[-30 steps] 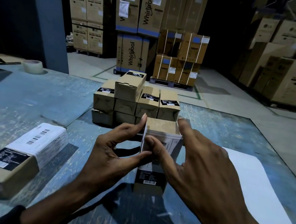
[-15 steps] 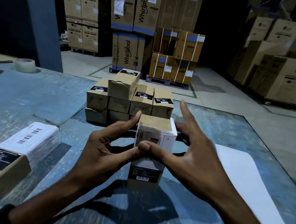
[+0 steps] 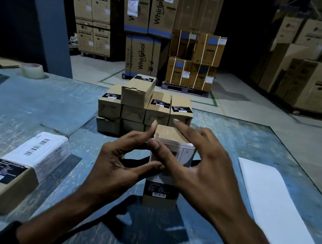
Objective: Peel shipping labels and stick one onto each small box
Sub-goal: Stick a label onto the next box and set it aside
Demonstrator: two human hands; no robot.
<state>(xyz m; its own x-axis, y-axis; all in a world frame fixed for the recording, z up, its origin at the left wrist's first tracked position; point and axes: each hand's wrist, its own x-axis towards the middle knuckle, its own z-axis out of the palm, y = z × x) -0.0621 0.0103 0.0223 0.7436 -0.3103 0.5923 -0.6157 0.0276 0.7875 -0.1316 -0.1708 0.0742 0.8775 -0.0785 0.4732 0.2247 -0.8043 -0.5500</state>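
A small box [image 3: 165, 164] is standing up tall in the middle of the frame on the blue table [image 3: 21, 104]. A white label [image 3: 185, 155] is wrapping round its top part. The left hand [image 3: 119, 164] is pinching the box's left side with thumb and pointer finger. The right hand [image 3: 195, 163] is pressing its thumb on the label, with its other fingers spread over the top. More small boxes [image 3: 145, 106] are sitting in a pile just behind. A labelled box [image 3: 16, 164] is lying at the lower left. A white sheet [image 3: 273, 203] is lying at the right.
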